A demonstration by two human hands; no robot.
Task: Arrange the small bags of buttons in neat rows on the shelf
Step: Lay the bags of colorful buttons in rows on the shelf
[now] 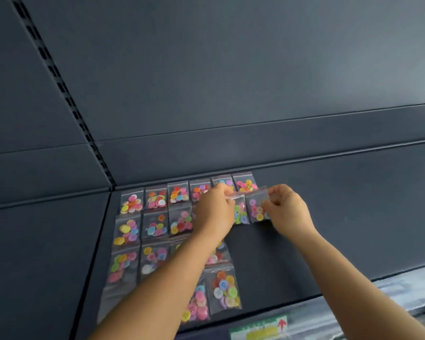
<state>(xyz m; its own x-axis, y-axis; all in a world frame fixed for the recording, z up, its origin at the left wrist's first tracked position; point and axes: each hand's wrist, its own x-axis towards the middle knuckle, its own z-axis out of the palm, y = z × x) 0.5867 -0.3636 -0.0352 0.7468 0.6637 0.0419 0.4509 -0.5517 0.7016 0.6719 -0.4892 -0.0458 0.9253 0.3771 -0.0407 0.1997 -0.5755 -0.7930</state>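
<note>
Several small clear bags of coloured buttons lie in rows on the dark shelf [329, 217], from the back left corner toward the front. My left hand [215, 208] pinches the top edge of one bag [239, 213] in the second row. My right hand [286, 209] pinches the top right corner of the neighbouring bag [255, 209]. Both bags sit just in front of the back row's right end [245, 184]. My left forearm hides parts of the third and fourth rows. A bag [225, 289] lies near the front edge.
The shelf's back panel [231, 69] rises behind the rows, with a slotted upright [59, 84] at the left. A neighbouring shelf [35, 241] lies to the left. A price-strip label [260, 328] with a red arrow sits on the front edge.
</note>
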